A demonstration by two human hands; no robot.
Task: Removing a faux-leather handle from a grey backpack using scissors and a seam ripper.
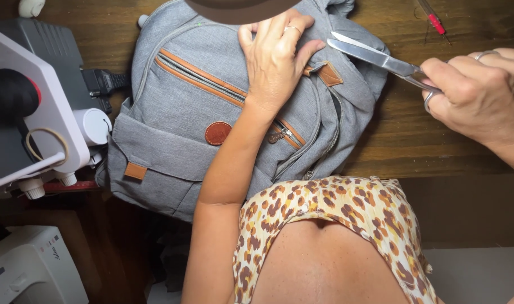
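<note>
Flanking backpack (212, 112): sewing machine (37, 112), red-handled tool (435, 21).

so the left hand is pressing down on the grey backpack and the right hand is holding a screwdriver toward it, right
Not quite. The right hand holds a pair of metal scissors, not a screwdriver, blades pointing toward the bag. The rest stands: the left hand rests flat on the grey backpack lying on the wooden table. The head view shows it.

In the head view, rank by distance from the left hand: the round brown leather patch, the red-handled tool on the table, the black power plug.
From the left hand:
1. Round brown leather patch, just below, on the grey backpack.
2. Red-handled tool and black power plug, on opposite sides: too close to call.
</note>
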